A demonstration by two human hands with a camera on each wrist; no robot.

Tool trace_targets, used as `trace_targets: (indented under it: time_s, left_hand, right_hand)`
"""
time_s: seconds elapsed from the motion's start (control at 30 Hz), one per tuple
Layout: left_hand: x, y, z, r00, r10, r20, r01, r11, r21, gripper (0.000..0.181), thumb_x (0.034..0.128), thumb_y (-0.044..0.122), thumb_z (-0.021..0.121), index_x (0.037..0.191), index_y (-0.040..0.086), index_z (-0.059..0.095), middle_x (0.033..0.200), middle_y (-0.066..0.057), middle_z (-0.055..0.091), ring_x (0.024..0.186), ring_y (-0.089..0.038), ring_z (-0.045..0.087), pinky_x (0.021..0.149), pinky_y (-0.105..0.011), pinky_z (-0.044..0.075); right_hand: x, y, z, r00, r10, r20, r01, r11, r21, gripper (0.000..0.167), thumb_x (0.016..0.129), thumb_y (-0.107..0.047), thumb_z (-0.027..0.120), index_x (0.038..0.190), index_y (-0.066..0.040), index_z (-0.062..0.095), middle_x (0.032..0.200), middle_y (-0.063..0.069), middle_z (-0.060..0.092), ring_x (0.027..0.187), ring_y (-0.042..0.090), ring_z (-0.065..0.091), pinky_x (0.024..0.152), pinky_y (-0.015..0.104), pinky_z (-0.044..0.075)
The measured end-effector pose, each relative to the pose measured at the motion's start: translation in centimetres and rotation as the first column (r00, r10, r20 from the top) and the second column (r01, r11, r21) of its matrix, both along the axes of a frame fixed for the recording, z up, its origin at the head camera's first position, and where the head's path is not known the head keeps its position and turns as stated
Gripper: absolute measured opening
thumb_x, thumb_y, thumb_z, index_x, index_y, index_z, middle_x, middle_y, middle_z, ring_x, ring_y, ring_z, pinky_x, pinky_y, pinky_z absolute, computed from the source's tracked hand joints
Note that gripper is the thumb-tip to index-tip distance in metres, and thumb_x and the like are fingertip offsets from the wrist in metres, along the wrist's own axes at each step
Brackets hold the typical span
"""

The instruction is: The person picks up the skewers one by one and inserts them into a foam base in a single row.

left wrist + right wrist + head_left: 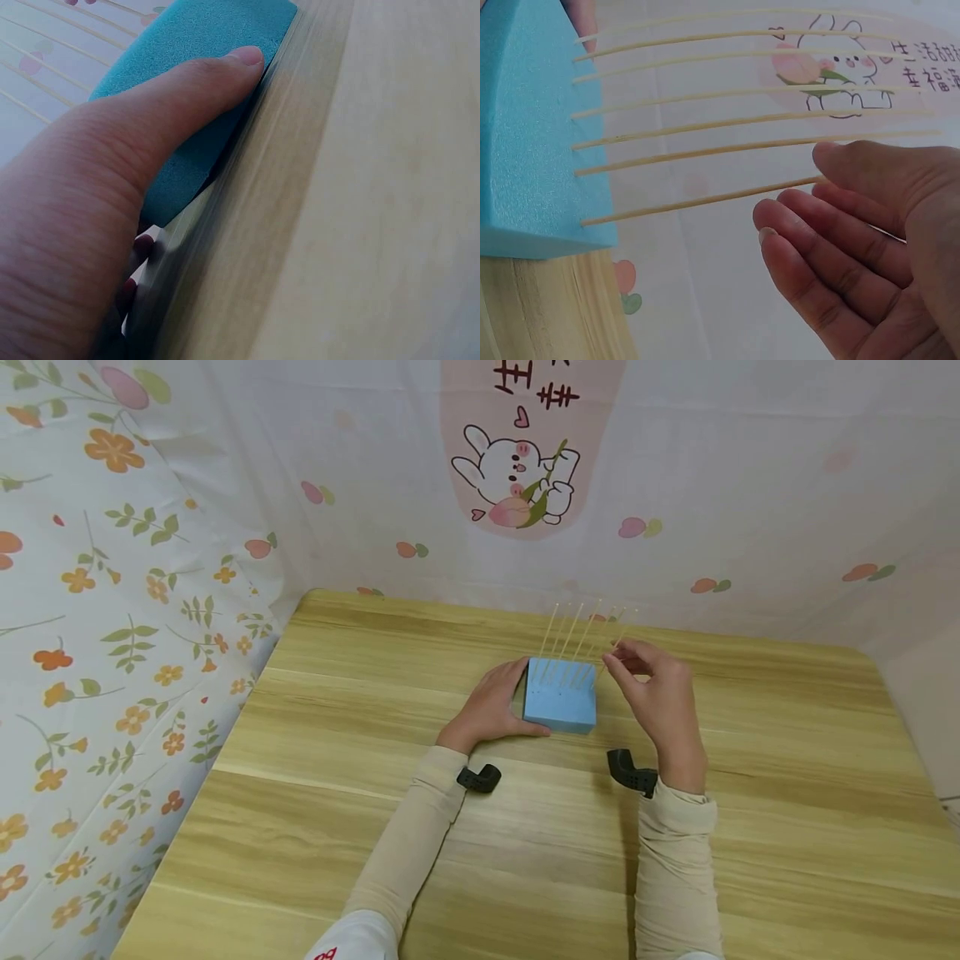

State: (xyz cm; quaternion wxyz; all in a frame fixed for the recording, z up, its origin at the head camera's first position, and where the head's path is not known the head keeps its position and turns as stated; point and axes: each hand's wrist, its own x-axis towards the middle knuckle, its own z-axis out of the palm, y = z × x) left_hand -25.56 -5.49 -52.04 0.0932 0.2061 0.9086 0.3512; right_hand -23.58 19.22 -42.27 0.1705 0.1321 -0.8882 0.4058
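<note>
A light blue foam block lies on the wooden table, with a row of several thin wooden skewers standing up from its top. My left hand holds the block at its left side. In the left wrist view the thumb lies along the front face of the foam block, low near the tabletop; the other fingers are mostly hidden. My right hand pinches the skewer at the right end of the row between thumb and forefinger, well above the foam. That skewer's lower end meets the block's top.
The wood-grain table reaches back to a white patterned cloth with a printed rabbit. Another floral cloth hangs at the left. Black wrist mounts sit on both forearms, over beige sleeves.
</note>
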Motion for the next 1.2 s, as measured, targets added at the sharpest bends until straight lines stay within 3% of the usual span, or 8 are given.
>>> trace_targets:
  time_s: [0.1, 0.2, 0.77, 0.83, 1.03, 1.1, 1.2]
  left_hand:
    - [0.0, 0.0, 0.0, 1.000, -0.002, -0.001, 0.002, 1.000, 0.001, 0.129, 0.0734, 0.058, 0.089, 0.166, 0.007, 0.016, 0.169, -0.010, 0.027, 0.157, -0.029, 0.021, 0.128, -0.042, 0.015]
    - [-0.1, -0.1, 0.0, 1.000, -0.003, -0.003, 0.003, 1.000, 0.001, 0.129, 0.0734, 0.058, 0.089, 0.166, 0.007, 0.016, 0.169, -0.010, 0.028, 0.157, -0.028, 0.021, 0.128, -0.041, 0.015]
    - [0.0, -0.4, -0.3, 1.000, 0.000, -0.016, 0.000, 1.000, -0.005, 0.129, 0.0737, 0.057, 0.090, 0.167, 0.008, 0.014, 0.169, -0.008, 0.028, 0.156, -0.027, 0.022, 0.128, -0.040, 0.016]
    - [0.1, -0.4, -0.4, 1.000, -0.002, -0.017, 0.002, 1.000, -0.005, 0.130, 0.0738, 0.057, 0.090, 0.167, 0.008, 0.013, 0.169, -0.008, 0.028, 0.156, -0.027, 0.023, 0.128, -0.040, 0.017]
    - [0.0, -0.5, -0.7, 1.000, -0.008, -0.015, 0.008, 1.000, 0.010, 0.133, 0.0736, 0.056, 0.090, 0.167, 0.006, 0.010, 0.170, -0.010, 0.024, 0.156, -0.028, 0.022, 0.128, -0.042, 0.017]
    - [-0.1, -0.5, -0.8, 1.000, -0.007, -0.011, 0.008, 1.000, 0.025, 0.133, 0.0736, 0.057, 0.090, 0.167, 0.006, 0.009, 0.171, -0.010, 0.022, 0.157, -0.028, 0.022, 0.128, -0.043, 0.016]
    - [0.2, -0.7, -1.2, 1.000, 0.012, 0.002, -0.012, 0.999, 0.049, 0.132, 0.0750, 0.061, 0.087, 0.167, 0.008, 0.008, 0.172, -0.007, 0.020, 0.157, -0.027, 0.020, 0.128, -0.044, 0.017]
  right_hand:
    - [0.0, 0.1, 0.1, 1.000, 0.008, -0.004, -0.008, 1.000, -0.011, 0.023, 0.100, -0.014, 0.071, 0.113, 0.005, 0.076, 0.101, 0.019, 0.076, 0.086, 0.034, 0.074, 0.078, 0.012, 0.050]
    - [0.1, 0.1, 0.1, 1.000, 0.019, -0.016, -0.020, 1.000, -0.016, 0.022, 0.100, -0.013, 0.070, 0.111, 0.005, 0.077, 0.099, 0.020, 0.076, 0.085, 0.035, 0.073, 0.076, 0.005, 0.043]
    - [0.2, 0.7, -0.4, 1.000, 0.002, -0.017, -0.002, 1.000, -0.007, 0.027, 0.103, -0.016, 0.067, 0.116, 0.005, 0.075, 0.099, 0.018, 0.076, 0.083, 0.031, 0.072, 0.076, 0.006, 0.045]
    - [0.3, 0.7, -0.4, 1.000, -0.004, -0.013, 0.004, 1.000, -0.011, 0.028, 0.104, -0.018, 0.066, 0.117, 0.005, 0.075, 0.099, 0.018, 0.076, 0.082, 0.025, 0.072, 0.077, 0.006, 0.045]
    - [0.6, 1.1, -0.9, 1.000, -0.019, 0.017, 0.019, 1.000, -0.020, 0.030, 0.104, -0.022, 0.066, 0.119, 0.002, 0.075, 0.096, 0.015, 0.076, 0.079, -0.007, 0.061, 0.077, 0.007, 0.046]
    - [0.8, 1.3, -1.2, 0.999, -0.020, 0.041, 0.021, 1.000, -0.015, 0.031, 0.104, -0.024, 0.065, 0.119, 0.002, 0.075, 0.094, 0.015, 0.076, 0.079, -0.004, 0.063, 0.075, 0.008, 0.046]
    - [1.3, 1.5, -2.0, 0.996, -0.016, 0.088, 0.017, 1.000, -0.008, 0.033, 0.105, -0.025, 0.063, 0.120, 0.003, 0.074, 0.093, 0.015, 0.076, 0.081, 0.015, 0.069, 0.074, 0.010, 0.046]
